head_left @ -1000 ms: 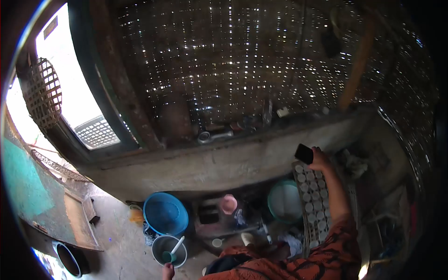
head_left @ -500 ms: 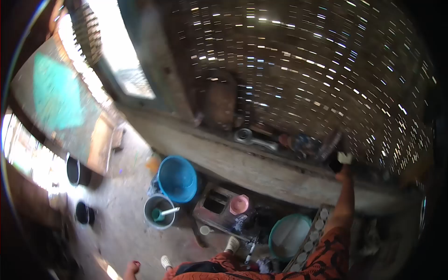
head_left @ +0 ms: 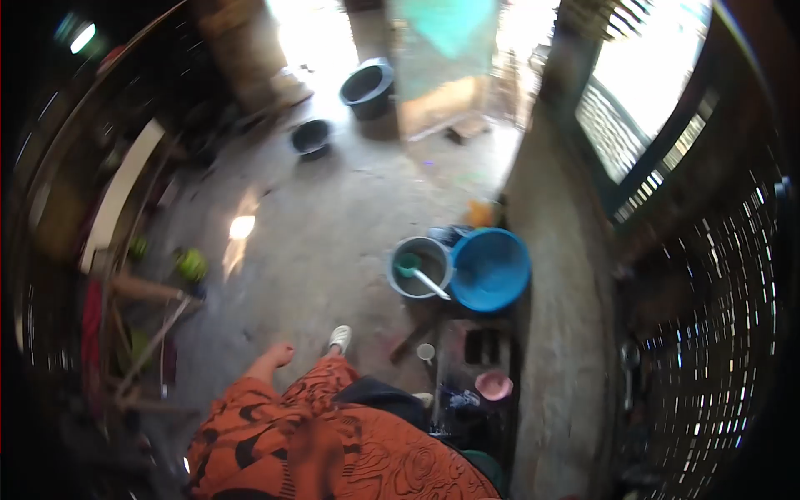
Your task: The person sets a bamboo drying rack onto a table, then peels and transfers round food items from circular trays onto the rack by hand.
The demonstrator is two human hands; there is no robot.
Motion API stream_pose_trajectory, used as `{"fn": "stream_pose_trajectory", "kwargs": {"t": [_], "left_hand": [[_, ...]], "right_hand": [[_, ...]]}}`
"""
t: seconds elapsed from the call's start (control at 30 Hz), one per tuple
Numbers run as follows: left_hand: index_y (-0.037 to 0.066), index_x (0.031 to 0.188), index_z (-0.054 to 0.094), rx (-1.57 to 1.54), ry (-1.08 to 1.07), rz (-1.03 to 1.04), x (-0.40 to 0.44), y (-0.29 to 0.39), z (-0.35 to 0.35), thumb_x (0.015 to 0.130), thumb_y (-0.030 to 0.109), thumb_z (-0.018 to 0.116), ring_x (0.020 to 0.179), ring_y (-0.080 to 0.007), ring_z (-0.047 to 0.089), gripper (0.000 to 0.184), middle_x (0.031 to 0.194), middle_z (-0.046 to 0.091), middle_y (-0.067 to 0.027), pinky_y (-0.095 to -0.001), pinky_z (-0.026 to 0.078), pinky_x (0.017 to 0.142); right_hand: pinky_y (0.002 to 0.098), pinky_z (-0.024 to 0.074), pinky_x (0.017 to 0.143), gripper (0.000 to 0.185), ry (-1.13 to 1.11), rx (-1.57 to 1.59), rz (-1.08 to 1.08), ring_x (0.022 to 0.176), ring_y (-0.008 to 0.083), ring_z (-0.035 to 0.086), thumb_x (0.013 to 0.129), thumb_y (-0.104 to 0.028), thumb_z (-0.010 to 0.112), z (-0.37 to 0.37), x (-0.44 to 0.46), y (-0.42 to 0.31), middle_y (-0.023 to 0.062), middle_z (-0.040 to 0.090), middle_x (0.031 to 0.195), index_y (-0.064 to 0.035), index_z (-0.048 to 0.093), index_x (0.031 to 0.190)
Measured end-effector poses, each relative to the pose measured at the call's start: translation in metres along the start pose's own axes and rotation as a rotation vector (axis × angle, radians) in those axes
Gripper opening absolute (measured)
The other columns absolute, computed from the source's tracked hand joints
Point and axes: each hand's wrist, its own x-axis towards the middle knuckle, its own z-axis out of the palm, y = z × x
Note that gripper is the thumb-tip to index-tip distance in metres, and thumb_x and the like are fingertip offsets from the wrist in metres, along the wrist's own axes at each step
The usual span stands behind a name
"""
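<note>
My left hand point(head_left: 283, 355) hangs low over the concrete floor, its small blurred fingers curled in, with nothing visible in it. A shoe point(head_left: 340, 337) shows just right of that hand. My right hand is out of view. Further right stands a grey bucket point(head_left: 394, 279) with a green dipper point(head_left: 408, 265) in it, its white handle leaning over the rim. A large blue basin point(head_left: 502, 271) touches the bucket's right side. Below them are a pink octagonal bowl point(head_left: 494, 385) and a pale cup point(head_left: 426, 352).
Along the right runs a concrete ledge point(head_left: 567, 333) below a woven wall point(head_left: 717, 350) and a window. Two dark tubs point(head_left: 367, 90) stand at the back near a bright doorway. On the left are a wooden frame point(head_left: 146, 287) and green fruit-like things point(head_left: 191, 264).
The view has swung left, away from the woven wall. My right hand, earlier reaching to the ledge beside a dark and pale object, has left the view. My left hand shows higher.
</note>
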Motion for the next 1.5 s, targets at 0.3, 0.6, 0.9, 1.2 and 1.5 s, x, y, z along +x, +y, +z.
{"fn": "stream_pose_trajectory", "kwargs": {"t": [0.3,0.6,0.9,1.2,1.5], "left_hand": [[0.009,0.094,0.068,-0.085,-0.332,0.153,0.007,-0.109,0.081,0.075,0.029,0.058,0.082,-0.0304,0.063,0.029,0.094,0.067,-0.014,-0.0413,0.049,0.07],[0.011,0.088,0.065,-0.661,0.324,-0.263,0.12,-0.284,-0.041,0.084,0.026,0.051,0.075,-0.0277,0.063,0.021,0.086,0.067,-0.0118,-0.038,0.049,0.066],[0.01,0.098,0.062,-0.704,0.673,-0.758,-0.007,-0.415,0.055,0.085,0.027,0.054,0.091,-0.0341,0.061,0.023,0.098,0.064,-0.0142,-0.0406,0.049,0.076],[0.005,0.088,0.065,-1.207,0.025,-1.215,-0.109,-0.311,0.166,0.084,0.024,0.049,0.085,-0.0343,0.063,0.025,0.092,0.064,-0.0194,-0.0442,0.049,0.072],[0.003,0.1,0.061,-1.312,0.341,-1.124,0.01,-0.432,0.03,0.087,0.028,0.051,0.091,-0.0357,0.06,0.029,0.097,0.063,-0.0191,-0.0433,0.048,0.079]], "right_hand": [[0.0318,0.0492,0.075,0.042,-1.431,0.82,-0.63,0.082,0.0191,0.06,0.072,-0.022,0.073,0.017,-0.303,-0.48,0.0096,0.064,0.092,-0.0005,0.059,0.106],[0.0293,0.0454,0.046,0.015,-1.442,0.964,-0.413,0.05,0.0141,0.054,0.08,-0.008,0.058,-0.047,-0.328,-0.832,0.0067,0.058,0.068,-0.0025,0.06,0.094],[0.0347,0.048,0.054,0.023,-1.833,0.17,-0.941,0.064,0.0194,0.061,0.078,-0.02,0.06,-0.101,-0.428,-0.956,0.007,0.062,0.076,-0.0059,0.062,0.096],[0.0421,0.05,0.062,0.036,-1.603,-0.297,-1.677,0.077,0.0226,0.064,0.077,-0.038,0.066,-0.12,-0.619,-1.168,0.0061,0.066,0.087,-0.0107,0.064,0.1],[0.042,0.046,0.05,0.021,-1.317,-0.277,-2.274,0.061,0.0219,0.062,0.088,-0.031,0.053,-0.215,-0.991,-1.391,0.0058,0.06,0.074,-0.0119,0.057,0.096]]}}
